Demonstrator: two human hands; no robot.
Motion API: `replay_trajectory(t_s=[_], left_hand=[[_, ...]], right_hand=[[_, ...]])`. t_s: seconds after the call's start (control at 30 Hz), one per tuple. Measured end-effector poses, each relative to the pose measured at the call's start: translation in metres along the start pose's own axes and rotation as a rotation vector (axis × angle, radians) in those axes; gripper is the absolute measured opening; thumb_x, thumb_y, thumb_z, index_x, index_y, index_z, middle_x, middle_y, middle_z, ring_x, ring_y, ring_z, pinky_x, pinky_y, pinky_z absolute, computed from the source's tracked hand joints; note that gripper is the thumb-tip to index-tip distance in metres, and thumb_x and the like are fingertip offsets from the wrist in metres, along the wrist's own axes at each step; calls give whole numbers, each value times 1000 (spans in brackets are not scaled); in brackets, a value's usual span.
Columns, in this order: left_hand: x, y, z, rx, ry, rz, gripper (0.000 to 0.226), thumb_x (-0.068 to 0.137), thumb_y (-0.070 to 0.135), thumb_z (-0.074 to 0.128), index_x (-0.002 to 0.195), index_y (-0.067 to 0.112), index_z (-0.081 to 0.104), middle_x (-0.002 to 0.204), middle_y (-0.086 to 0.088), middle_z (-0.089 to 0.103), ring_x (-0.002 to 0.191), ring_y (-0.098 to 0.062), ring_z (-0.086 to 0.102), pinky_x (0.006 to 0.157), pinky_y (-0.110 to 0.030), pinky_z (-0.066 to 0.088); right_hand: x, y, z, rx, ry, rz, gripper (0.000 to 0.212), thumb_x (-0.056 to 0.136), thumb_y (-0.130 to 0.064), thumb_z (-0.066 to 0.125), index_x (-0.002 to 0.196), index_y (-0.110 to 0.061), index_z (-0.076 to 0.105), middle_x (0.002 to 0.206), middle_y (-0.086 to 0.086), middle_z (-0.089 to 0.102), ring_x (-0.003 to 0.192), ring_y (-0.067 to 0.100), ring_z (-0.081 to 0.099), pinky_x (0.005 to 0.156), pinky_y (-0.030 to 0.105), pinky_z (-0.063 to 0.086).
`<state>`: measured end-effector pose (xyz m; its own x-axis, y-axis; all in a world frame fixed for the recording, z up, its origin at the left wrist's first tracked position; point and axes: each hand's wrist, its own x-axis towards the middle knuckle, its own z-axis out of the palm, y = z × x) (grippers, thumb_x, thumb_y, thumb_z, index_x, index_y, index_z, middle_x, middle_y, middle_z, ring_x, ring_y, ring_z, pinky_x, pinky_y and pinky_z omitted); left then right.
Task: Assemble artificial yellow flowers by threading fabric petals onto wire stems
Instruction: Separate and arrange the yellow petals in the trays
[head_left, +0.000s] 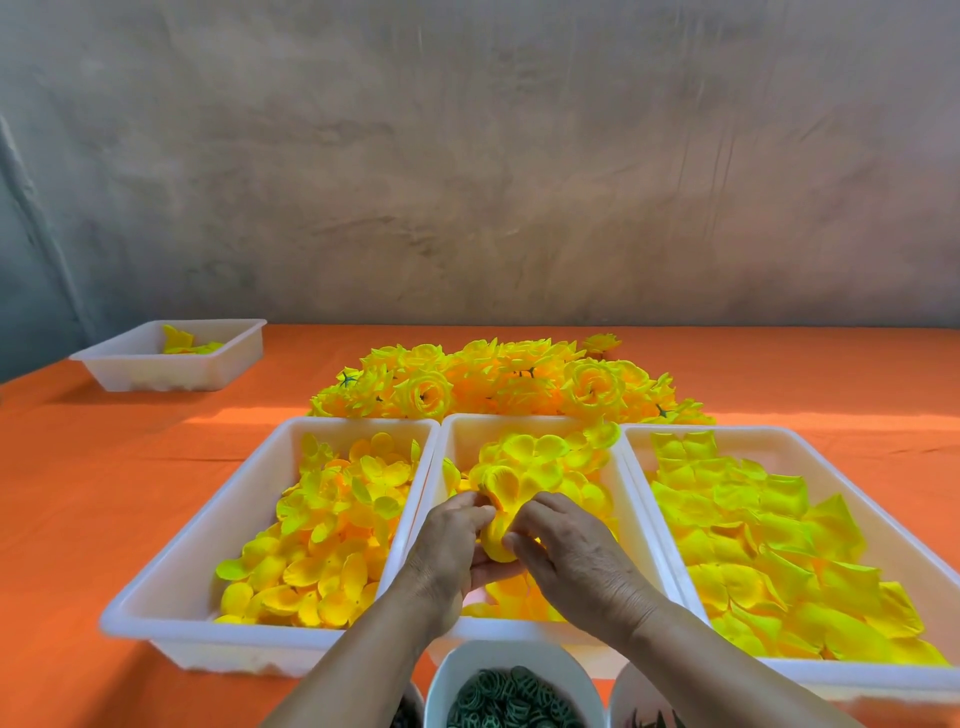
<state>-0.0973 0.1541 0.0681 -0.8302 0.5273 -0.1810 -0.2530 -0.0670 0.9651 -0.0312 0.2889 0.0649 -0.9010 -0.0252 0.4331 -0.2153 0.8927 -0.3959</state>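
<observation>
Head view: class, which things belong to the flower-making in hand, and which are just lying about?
In the job: left hand, right hand, held petals, middle tray, left tray, right tray, ring bowl, finished flowers.
Lying about: far tray, orange cloth.

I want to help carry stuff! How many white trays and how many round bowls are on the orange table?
White trays: 4
Round bowls: 3 (the left one barely shows)
Total: 7
</observation>
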Motion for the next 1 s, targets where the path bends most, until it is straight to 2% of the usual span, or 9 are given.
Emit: replay_trajectory(t_s=[0.2, 0.3, 0.4, 0.5, 0.6, 0.7, 0.83, 0.93, 1.0], left_hand=[[-1, 0, -1, -33, 1, -7, 29, 103, 17, 42, 112, 14, 69, 102, -16, 75, 87, -28, 73, 77, -41, 61], [1, -2, -2, -80, 5, -16, 25, 101, 19, 45, 110, 10, 67, 95, -16, 75, 82, -30, 73, 74, -40, 60], [1, -1, -3, -102, -46, -10, 23, 85, 16, 57, 104, 11, 71, 93, -18, 74, 79, -31, 72, 70, -37, 60], [1, -3, -2, -8, -70, -12, 40, 68, 15, 60, 107, 13, 70, 92, -17, 72, 81, -31, 71, 73, -37, 60], [4, -6, 2, 151, 4, 1, 26, 83, 4, 57, 106, 10, 66, 86, -11, 68, 76, -25, 67, 67, -34, 60], [7, -10, 4, 208, 70, 24, 23, 89, 3, 53, 101, 14, 69, 79, -6, 70, 71, -19, 66, 63, -31, 58], [10, -12, 5, 210, 141, 9, 27, 89, 4, 53, 94, 19, 74, 89, -11, 75, 82, -26, 72, 66, -38, 62], [12, -14, 4, 208, 206, -12, 25, 90, 3, 52, 94, 18, 72, 95, -12, 74, 85, -29, 73, 69, -42, 63], [14, -14, 3, 201, 234, -29, 23, 91, 3, 52, 102, 14, 69, 101, -13, 73, 84, -29, 73, 70, -43, 63]], right_hand=[[-1, 0, 0, 9, 51, 5, 20, 101, -26, 47, 95, -10, 58, 90, 3, 58, 82, 19, 48, 71, 34, 41], [-1, 0, 0, 26, 89, 32, 22, 102, -27, 44, 96, -9, 55, 84, 5, 59, 76, 23, 49, 68, 38, 41], [-1, 0, 0, 51, 131, 70, 24, 102, -27, 43, 97, -7, 54, 78, 4, 56, 69, 24, 46, 65, 40, 39], [-2, -1, -1, 61, 141, 66, 23, 102, -27, 42, 98, -7, 53, 75, 0, 51, 67, 24, 43, 64, 41, 39], [-4, -5, -2, 77, 126, 15, 27, 102, -32, 38, 97, -9, 51, 74, -4, 49, 64, 20, 40, 61, 38, 37], [-4, -6, -3, 86, 149, -4, 32, 99, -36, 35, 96, -9, 51, 72, -5, 48, 62, 18, 39, 58, 37, 36], [-4, -6, -3, 142, 205, 33, 31, 96, -40, 34, 93, -14, 50, 71, 4, 58, 63, 29, 51, 58, 41, 40], [-2, -5, -3, 229, 286, 138, 17, 97, -38, 38, 84, -26, 41, 67, 6, 59, 64, 30, 56, 57, 42, 39], [1, -2, -3, 300, 354, 249, 20, 99, -32, 43, 80, -28, 41, 66, 3, 59, 66, 27, 58, 59, 41, 41]])
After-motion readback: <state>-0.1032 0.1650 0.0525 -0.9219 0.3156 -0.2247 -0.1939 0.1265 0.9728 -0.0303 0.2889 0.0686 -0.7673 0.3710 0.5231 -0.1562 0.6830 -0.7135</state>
